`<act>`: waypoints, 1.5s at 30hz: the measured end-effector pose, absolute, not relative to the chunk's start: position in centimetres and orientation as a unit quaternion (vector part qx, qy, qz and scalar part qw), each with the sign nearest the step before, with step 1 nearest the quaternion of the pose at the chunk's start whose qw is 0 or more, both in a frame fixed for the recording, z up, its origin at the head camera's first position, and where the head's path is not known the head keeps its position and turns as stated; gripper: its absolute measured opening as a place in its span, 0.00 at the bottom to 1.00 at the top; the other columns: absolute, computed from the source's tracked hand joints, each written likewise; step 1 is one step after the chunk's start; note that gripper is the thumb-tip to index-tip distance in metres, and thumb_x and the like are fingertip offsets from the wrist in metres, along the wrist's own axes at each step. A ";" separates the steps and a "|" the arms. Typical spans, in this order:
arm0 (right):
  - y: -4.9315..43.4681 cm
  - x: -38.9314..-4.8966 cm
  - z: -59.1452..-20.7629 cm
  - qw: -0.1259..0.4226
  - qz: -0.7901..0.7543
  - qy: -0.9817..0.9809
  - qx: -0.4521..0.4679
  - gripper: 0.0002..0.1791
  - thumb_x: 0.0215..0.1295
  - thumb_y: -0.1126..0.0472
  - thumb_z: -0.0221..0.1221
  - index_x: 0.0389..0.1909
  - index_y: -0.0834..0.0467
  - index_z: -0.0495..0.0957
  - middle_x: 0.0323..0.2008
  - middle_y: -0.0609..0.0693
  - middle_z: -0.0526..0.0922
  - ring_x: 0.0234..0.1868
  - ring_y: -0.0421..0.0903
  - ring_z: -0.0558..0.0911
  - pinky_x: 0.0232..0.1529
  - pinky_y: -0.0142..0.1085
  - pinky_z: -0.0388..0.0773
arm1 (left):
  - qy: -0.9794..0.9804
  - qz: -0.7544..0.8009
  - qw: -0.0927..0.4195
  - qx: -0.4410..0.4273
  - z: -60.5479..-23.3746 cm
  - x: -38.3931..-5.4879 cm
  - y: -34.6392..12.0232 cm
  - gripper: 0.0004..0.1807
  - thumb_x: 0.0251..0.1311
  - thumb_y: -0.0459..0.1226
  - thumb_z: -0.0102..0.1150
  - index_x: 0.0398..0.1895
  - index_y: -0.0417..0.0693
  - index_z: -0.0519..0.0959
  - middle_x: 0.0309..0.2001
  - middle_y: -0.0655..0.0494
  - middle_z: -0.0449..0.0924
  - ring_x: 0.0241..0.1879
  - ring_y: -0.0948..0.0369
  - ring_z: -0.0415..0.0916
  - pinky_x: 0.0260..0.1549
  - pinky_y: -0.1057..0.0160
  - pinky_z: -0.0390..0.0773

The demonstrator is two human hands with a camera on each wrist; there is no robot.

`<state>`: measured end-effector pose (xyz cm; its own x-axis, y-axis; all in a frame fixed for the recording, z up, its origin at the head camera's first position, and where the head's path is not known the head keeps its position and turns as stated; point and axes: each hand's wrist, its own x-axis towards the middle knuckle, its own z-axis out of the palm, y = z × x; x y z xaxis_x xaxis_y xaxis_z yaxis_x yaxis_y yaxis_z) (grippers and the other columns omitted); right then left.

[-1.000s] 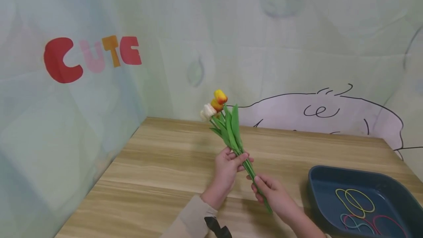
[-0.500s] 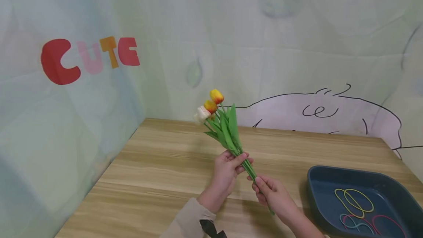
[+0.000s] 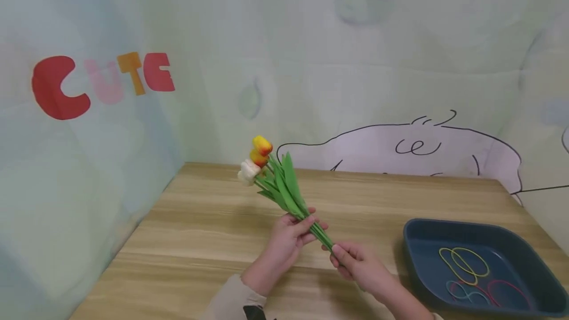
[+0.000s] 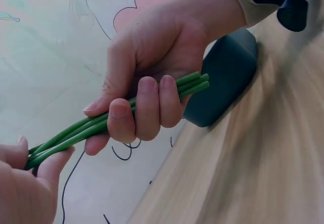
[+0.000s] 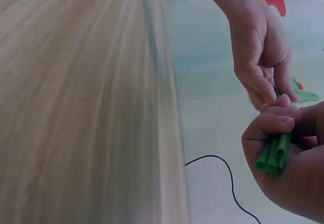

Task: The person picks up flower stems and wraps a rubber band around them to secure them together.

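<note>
A bunch of artificial tulips (image 3: 289, 191) slants over the table, blooms toward the upper left. Its heads are a white tulip (image 3: 249, 172) and yellow-orange tulips (image 3: 262, 145), with long green leaves beneath. My left hand (image 3: 284, 241) pinches the stems just below the leaves, thumb on top. Lower down, my right hand (image 3: 362, 266) grips the stems with curled fingers. Between the hands the green stems (image 4: 76, 135) run close together in the left wrist view. The cut stem ends (image 5: 272, 161) poke out of the right fist in the right wrist view.
To the right on the wooden table (image 3: 186, 241) stands a dark blue tray (image 3: 471, 226). Yellow rubber bands (image 3: 464, 265), red ones and a pale blue one lie in it. A printed cloth backdrop (image 3: 284, 63) rises behind and to the left.
Both hands and the tulips have moved left in the head view, and the blooms have dipped lower toward the left. The tray and backdrop have also shifted left as the view turned.
</note>
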<state>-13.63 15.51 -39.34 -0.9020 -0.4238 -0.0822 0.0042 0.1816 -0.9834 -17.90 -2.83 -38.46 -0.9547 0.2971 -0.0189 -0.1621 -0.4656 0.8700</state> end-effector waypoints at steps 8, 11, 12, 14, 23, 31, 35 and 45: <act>15.7 -13.5 -40.6 0.189 -0.585 0.765 -0.193 0.20 0.76 0.58 0.46 0.47 0.73 0.75 0.20 0.48 0.69 0.16 0.33 0.62 0.14 0.21 0.57 | 0.514 0.838 0.170 0.067 -39.9 -16.7 -4.3 0.08 0.71 0.33 0.48 0.47 0.36 0.67 0.42 0.53 0.75 0.50 0.52 0.80 0.55 0.59 0.81; 15.5 -13.4 -41.0 0.192 -0.578 0.768 -0.197 0.19 0.75 0.59 0.47 0.45 0.72 0.76 0.20 0.48 0.69 0.16 0.33 0.63 0.14 0.21 0.59 | 0.520 0.834 0.174 0.063 -40.4 -16.4 -4.6 0.08 0.71 0.34 0.48 0.44 0.37 0.68 0.38 0.55 0.78 0.48 0.53 0.82 0.53 0.58 0.81; 15.5 -13.3 -41.0 0.192 -0.578 0.769 -0.195 0.18 0.75 0.59 0.47 0.46 0.71 0.77 0.20 0.48 0.70 0.16 0.34 0.64 0.14 0.21 0.60 | 0.522 0.832 0.175 0.061 -40.4 -16.3 -4.6 0.08 0.71 0.34 0.49 0.44 0.35 0.69 0.38 0.54 0.80 0.47 0.54 0.82 0.53 0.58 0.82; 15.4 -13.2 -41.1 0.190 -0.574 0.772 -0.193 0.18 0.75 0.59 0.47 0.43 0.71 0.77 0.20 0.49 0.70 0.17 0.34 0.64 0.15 0.21 0.62 | 0.525 0.830 0.178 0.060 -40.6 -16.2 -4.7 0.10 0.70 0.35 0.50 0.44 0.33 0.70 0.37 0.52 0.82 0.46 0.55 0.83 0.51 0.59 0.82; 16.0 -13.0 -41.3 0.202 -0.562 0.783 -0.177 0.16 0.75 0.60 0.47 0.43 0.69 0.78 0.21 0.49 0.72 0.17 0.36 0.67 0.15 0.23 0.64 | 0.525 0.828 0.195 0.039 -40.7 -15.7 -5.1 0.05 0.67 0.32 0.54 0.41 0.39 0.72 0.38 0.45 0.85 0.36 0.58 0.85 0.43 0.62 0.86; 16.5 -12.6 -41.0 0.218 -0.558 0.778 -0.187 0.17 0.75 0.59 0.47 0.46 0.69 0.78 0.24 0.51 0.76 0.19 0.38 0.70 0.16 0.24 0.67 | 0.521 0.835 0.174 0.035 -40.7 -15.3 -4.5 0.06 0.64 0.28 0.53 0.41 0.35 0.70 0.35 0.45 0.85 0.33 0.59 0.85 0.41 0.61 0.86; 16.8 -12.4 -40.8 0.221 -0.549 0.782 -0.193 0.17 0.75 0.58 0.47 0.44 0.68 0.78 0.26 0.51 0.77 0.21 0.37 0.73 0.17 0.24 0.69 | 0.522 0.835 0.172 0.034 -40.7 -15.3 -4.3 0.06 0.63 0.27 0.53 0.42 0.33 0.70 0.33 0.47 0.85 0.32 0.59 0.85 0.41 0.62 0.86; 18.7 -11.9 -38.6 0.181 -0.474 0.836 -0.206 0.24 0.73 0.52 0.51 0.58 0.67 0.73 0.45 0.56 0.84 0.44 0.46 0.82 0.41 0.36 0.84 | 0.515 0.842 0.155 0.045 -40.0 -15.6 -5.0 0.04 0.64 0.27 0.52 0.40 0.35 0.71 0.33 0.47 0.85 0.33 0.58 0.85 0.42 0.58 0.86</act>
